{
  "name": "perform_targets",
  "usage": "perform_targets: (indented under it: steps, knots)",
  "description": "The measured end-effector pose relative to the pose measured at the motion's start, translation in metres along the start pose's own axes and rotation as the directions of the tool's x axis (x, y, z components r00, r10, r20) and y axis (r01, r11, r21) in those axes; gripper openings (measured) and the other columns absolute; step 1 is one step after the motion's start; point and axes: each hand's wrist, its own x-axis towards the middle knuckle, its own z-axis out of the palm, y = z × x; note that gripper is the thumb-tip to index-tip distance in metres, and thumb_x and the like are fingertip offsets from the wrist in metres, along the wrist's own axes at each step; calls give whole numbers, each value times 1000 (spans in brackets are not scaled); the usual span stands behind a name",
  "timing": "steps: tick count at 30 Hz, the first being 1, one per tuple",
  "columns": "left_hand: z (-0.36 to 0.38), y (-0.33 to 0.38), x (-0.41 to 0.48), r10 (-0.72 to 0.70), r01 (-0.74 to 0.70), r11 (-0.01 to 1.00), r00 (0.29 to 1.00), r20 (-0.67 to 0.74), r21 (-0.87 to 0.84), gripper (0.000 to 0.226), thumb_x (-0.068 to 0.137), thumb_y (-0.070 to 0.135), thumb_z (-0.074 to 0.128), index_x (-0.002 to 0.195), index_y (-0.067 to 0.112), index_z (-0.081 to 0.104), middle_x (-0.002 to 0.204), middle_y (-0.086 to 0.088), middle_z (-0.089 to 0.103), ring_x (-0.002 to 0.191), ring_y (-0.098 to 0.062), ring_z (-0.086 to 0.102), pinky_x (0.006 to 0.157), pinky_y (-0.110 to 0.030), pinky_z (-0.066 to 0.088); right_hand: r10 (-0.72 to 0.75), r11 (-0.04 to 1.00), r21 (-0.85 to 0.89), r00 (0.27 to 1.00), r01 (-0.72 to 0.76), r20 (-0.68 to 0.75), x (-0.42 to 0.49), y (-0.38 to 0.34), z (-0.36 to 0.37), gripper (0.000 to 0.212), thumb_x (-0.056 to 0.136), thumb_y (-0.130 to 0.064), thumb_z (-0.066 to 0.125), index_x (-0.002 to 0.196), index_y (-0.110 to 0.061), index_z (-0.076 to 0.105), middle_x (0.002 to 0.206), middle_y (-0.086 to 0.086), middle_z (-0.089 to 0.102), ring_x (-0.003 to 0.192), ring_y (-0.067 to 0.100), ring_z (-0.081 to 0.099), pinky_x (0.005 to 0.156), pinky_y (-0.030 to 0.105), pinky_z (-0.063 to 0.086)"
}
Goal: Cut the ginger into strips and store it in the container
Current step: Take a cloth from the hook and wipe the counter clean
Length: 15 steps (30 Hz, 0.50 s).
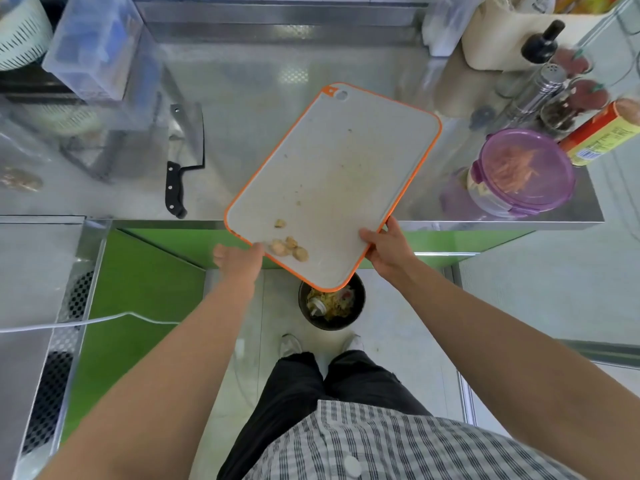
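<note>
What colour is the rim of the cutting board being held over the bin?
Orange, around a pale grey speckled surface; the cutting board shows clearly in the head view.

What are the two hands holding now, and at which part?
Both hold the cutting board at its near end: the right hand grips the right edge, and the left hand touches the near-left edge beside the ginger scraps.

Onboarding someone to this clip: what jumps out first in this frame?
The orange-rimmed cutting board, tilted off the counter edge with the right hand in a grip on its near side and the left hand at its lower corner. Ginger scraps sit at the low end, above the bin on the floor. The lidded purple container of strips stands right; the cleaver lies left.
</note>
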Motion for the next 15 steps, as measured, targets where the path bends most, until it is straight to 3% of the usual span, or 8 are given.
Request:
perform_targets:
  steps: [2, 5, 8, 13, 15]
  knots:
    - [-8, 5, 8, 136, -132, 990, 987, -79, 56, 77, 87, 22, 59, 148, -1, 17, 152, -17, 25, 139, -32, 27, 114, -42, 24, -21, 1000, 10, 999, 21, 49, -4, -2, -6, 45, 88, 15, 49, 118, -18, 48, 106, 7, 63, 97, 24, 62, 91, 43, 52]
    - [-15, 13, 20, 209, -212, 977, 975, -82, -27, 73, 70, 39, 55, 132, 3, 43, 134, -19, 47, 125, -34, 46, 106, -45, 36, -39, 999, 8, 994, 39, 103, -10, -4, -18, 45, 87, 16, 50, 110, -23, 54, 96, 3, 70, 88, 19, 67, 79, 33, 58]
    - [-14, 10, 28, 182, -188, 974, 982, -53, -128, 68, 58, 49, 49, 111, 7, 52, 114, -18, 59, 108, -35, 57, 96, -48, 46, -40, 999, -26, 988, 44, 152, -13, -7, -23, 45, 86, 14, 52, 113, -22, 55, 93, 0, 72, 85, 15, 69, 76, 30, 58]
    - [-26, 5, 12, 46, -48, 997, 998, -36, -52, 52, 80, 55, 48, 88, 5, 57, 93, -11, 56, 85, -29, 50, 77, -33, 40, -55, 990, -115, 976, 80, 209, -14, -16, -23, 41, 90, 10, 50, 118, -19, 56, 97, 0, 73, 90, 16, 69, 80, 30, 57]
    - [-35, -2, 13, 5, -3, 996, 1000, 18, -88, 57, 76, 62, 50, 80, 6, 55, 91, -9, 58, 85, -28, 53, 81, -36, 44, -45, 987, -139, 968, 81, 246, -17, -17, -21, 39, 90, 10, 49, 116, -18, 56, 97, 0, 73, 90, 15, 69, 76, 27, 56]
